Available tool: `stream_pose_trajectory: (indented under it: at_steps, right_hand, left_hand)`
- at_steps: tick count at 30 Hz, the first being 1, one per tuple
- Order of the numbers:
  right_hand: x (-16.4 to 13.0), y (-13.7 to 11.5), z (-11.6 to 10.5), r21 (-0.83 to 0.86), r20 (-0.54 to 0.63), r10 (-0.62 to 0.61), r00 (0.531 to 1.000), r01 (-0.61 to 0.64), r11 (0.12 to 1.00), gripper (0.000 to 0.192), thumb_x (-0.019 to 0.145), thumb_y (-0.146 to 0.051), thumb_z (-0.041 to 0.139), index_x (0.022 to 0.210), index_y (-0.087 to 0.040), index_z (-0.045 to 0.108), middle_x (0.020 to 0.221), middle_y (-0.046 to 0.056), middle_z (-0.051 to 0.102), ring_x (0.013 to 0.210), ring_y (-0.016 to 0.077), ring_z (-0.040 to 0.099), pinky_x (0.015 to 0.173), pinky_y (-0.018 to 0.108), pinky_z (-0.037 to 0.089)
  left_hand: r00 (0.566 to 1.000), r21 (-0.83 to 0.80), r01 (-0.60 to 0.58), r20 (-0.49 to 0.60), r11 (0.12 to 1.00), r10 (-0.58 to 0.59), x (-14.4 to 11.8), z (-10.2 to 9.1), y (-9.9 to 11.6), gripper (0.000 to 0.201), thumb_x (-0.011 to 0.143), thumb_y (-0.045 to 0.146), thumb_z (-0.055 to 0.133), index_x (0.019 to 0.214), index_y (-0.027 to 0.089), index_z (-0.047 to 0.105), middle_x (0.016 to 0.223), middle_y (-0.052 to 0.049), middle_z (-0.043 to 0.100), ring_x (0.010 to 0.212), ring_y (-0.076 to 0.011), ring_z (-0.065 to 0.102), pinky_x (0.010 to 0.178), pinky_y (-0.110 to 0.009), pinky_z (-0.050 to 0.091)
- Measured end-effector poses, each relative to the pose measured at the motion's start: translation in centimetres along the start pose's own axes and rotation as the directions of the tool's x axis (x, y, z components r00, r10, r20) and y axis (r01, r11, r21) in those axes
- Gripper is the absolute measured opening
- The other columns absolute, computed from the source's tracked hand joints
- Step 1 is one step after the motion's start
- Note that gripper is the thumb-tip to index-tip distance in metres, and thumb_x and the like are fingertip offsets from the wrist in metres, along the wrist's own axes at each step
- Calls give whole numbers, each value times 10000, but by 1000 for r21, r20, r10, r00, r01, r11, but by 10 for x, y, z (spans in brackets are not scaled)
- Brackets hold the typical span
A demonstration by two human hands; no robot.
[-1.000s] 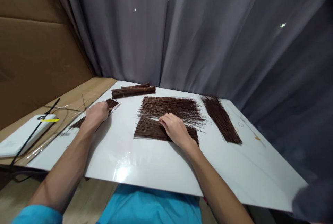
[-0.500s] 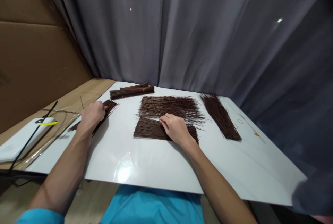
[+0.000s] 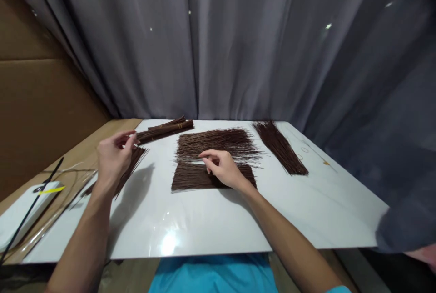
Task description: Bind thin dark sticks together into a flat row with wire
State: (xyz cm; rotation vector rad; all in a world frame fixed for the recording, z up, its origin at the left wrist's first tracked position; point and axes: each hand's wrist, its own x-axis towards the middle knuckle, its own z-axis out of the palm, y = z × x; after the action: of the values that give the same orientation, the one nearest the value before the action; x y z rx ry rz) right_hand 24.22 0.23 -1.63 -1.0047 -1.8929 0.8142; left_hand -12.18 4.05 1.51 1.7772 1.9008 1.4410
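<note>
My left hand (image 3: 115, 156) is raised above a loose bundle of thin dark brown sticks (image 3: 128, 172) at the left of the table. Its thumb and forefinger tips come close together; anything between them is too thin to make out. Over the middle, my right hand (image 3: 220, 166) hovers with thumb and forefinger in a pinch, and I cannot see clearly what they hold. Beneath it lies a neat flat layer of brown sticks (image 3: 190, 177). Just behind that spreads a looser layer of sticks (image 3: 218, 143) with ragged right ends.
Tied bundles of sticks (image 3: 166, 131) lie at the back left, and another loose bundle (image 3: 281, 147) slants at the right of the white table (image 3: 313, 213). Thin rings (image 3: 304, 150) lie beyond it. A white box (image 3: 23, 211) with a black strap stands left on cardboard. Grey curtain (image 3: 231, 47) hangs behind.
My left hand has lifted off the left bundle it was gripping. My right hand has risen slightly from the middle layers. The camera view has shifted a little.
</note>
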Motion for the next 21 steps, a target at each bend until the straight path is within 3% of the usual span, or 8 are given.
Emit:
stream_pose_trajectory:
  at_steps: [1,3,6,9,12,14,18,21]
  right_hand:
    - [2,0,0,149,3,14,1000,-14,989,285,1045,-389,616,1190,-188,757,684,0,704,581,156,621,627,277,499]
    - [4,2,1,359,5,46,999,-45,932,339,1017,-439,650,1198,-168,741,648,-15,677,502,129,551,528,252,458]
    - [6,4,2,504,25,96,995,-96,858,387,975,-469,691,1199,-156,722,657,-12,695,463,111,539,459,225,428]
    - [5,4,2,557,84,102,991,-131,820,412,960,-453,696,1243,-154,697,675,-8,718,471,113,581,456,211,454]
    - [3,4,2,555,141,90,986,-154,818,428,953,-420,695,1291,-159,666,692,-12,733,483,114,602,459,202,468]
    - [2,5,4,535,170,94,981,-171,827,406,947,-390,692,1283,-164,661,704,-14,738,494,112,606,460,197,471]
    - [1,9,9,478,182,114,977,-189,858,331,922,-348,700,1201,-170,705,820,19,763,561,111,632,463,189,479]
    - [1,11,15,437,153,135,979,-190,879,303,882,-373,779,1102,-166,754,950,57,771,633,117,657,496,200,498]
  left_hand:
    - [999,-126,-20,39,992,25,1,6,11,493,962,542,659,1220,131,747,1027,-116,791,894,-239,722,819,-340,552]
    - [959,-299,-10,269,954,94,1,20,35,433,891,547,753,1050,146,787,907,-106,779,807,-228,710,745,-322,556]
    - [784,-452,98,584,886,211,-4,46,65,377,884,530,784,936,157,768,774,-70,704,674,-182,629,640,-294,514]
    - [663,-467,192,710,863,237,-14,71,80,394,908,555,769,893,164,720,705,-18,600,573,-123,503,553,-250,423]
    - [637,-410,211,746,887,193,-25,85,81,427,929,589,744,887,168,689,642,28,476,537,-93,393,501,-216,297]
    - [642,-376,207,749,903,164,-30,87,78,427,934,597,737,1002,176,729,638,38,450,543,-94,375,498,-210,265]
    - [605,-395,253,777,883,174,-34,82,72,530,935,576,740,1305,196,737,687,16,531,544,-96,379,486,-215,252]
    - [586,-402,293,792,867,169,-34,79,68,552,920,544,773,1339,185,737,696,-1,582,532,-90,384,480,-218,271]
